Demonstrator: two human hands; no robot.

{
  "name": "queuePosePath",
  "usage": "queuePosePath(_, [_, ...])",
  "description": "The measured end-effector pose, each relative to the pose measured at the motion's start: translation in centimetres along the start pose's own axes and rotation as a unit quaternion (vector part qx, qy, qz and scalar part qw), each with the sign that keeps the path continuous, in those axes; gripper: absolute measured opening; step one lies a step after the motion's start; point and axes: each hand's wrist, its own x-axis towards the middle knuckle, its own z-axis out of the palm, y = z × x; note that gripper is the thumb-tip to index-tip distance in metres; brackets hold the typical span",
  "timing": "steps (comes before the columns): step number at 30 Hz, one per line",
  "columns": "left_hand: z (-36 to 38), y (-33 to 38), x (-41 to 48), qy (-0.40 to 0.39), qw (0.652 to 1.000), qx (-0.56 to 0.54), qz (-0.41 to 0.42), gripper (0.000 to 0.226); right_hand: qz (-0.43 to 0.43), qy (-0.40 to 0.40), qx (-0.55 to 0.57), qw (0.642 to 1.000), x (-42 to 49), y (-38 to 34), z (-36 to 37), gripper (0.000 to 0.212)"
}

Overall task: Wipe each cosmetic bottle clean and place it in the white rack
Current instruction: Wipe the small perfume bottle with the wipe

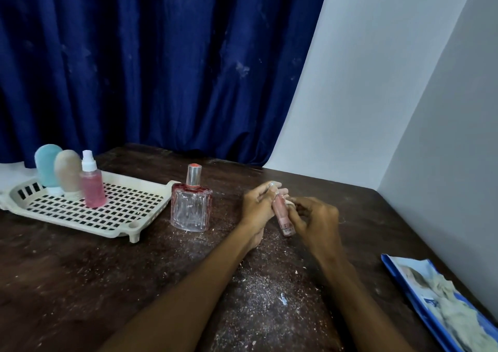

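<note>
Bench (80, 270): dusty, dark wood.
Tube (283, 217): your left hand (256, 208) and right hand (315, 219) both clamp it — long axis tilted away.
Rack (89, 211): far left — left hand nearer.

Blue curtain (161, 63), pale wall (377, 82), dark, seemingly wooden table (80, 284).

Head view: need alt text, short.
Both hands, left hand and right hand, hold a slim pink tube over a dusty dark table. A glass perfume bottle stands beside the white rack holding three bottles.
</note>
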Motion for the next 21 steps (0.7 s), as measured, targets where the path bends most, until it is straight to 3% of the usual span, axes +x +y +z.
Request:
queuePosePath(3, [0.04, 0.12, -0.11, 0.002, 0.999, -0.027, -0.018, 0.024, 0.009, 0.005, 0.010, 1.000, -0.10, -0.45, -0.07, 0.027])
queuePosePath(7, [0.15, 0.17, -0.23, -0.004, 0.999, -0.028, -0.018, 0.023, -0.021, 0.002, 0.007, 1.000, 0.18, -0.44, -0.17, 0.021])
queuePosePath(11, [0.14, 0.19, -0.26, -0.010, 0.999, -0.045, -0.011, 0.025, 0.002, 0.005, -0.002, 1.000, 0.14, -0.29, -0.24, 0.013])
queuePosePath(21, [0.36, 0.06, -0.36, -0.013, 0.999, -0.044, 0.000, 0.024, -0.007, 0.037, 0.015, 0.999, 0.30, -0.27, -0.33, 0.017])
